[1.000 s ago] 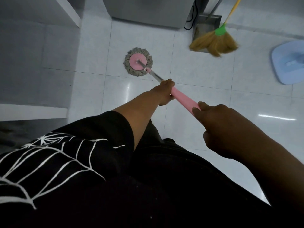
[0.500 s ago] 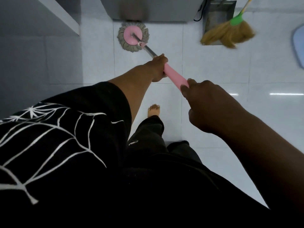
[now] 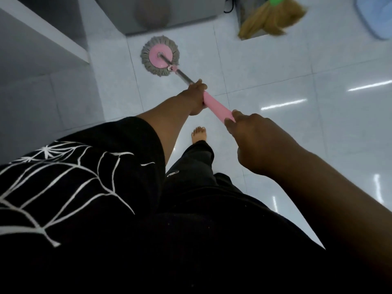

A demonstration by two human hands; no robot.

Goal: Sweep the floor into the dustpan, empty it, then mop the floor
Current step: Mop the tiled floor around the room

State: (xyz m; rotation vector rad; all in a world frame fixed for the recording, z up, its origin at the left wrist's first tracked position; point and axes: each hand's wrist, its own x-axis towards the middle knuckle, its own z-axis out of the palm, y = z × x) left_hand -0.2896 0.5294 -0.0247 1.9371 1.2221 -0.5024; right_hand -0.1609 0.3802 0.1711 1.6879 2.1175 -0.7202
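Mop head point(image 3: 160, 56): a round pink plastic disc ringed with grey-beige corded strands. It lies flat on the floor point(image 3: 275, 71), just in front of a grey unit point(image 3: 152, 13).

Mop handle point(image 3: 216, 107): a thin metal shaft runs from the disc's centre back toward you and widens into a smooth pink tube.

Your left hand point(image 3: 196, 96): fingers wrapped round the handle where metal meets pink, the nearer of your two hands to the head.

Your right hand point(image 3: 256, 141): closed round the near end of the pink tube, thumb along the top. A bare stretch of pink shows between the two hands.

Floor: glossy pale square tiles with thin grout lines and streaked light reflections.

Broom point(image 3: 273, 15): straw-coloured bristles under a green collar, blurred, resting against a dark grey dustpan point(image 3: 239, 15), well apart from the mop head.

Blue plastic object point(image 3: 373, 18): rounded corner only, at the frame's edge.

Sleeve point(image 3: 63, 177): black fabric with a white web print.

Trousers point(image 3: 197, 166): black, with a small white mark too small to read. A bare foot point(image 3: 199, 134) shows beneath the handle.
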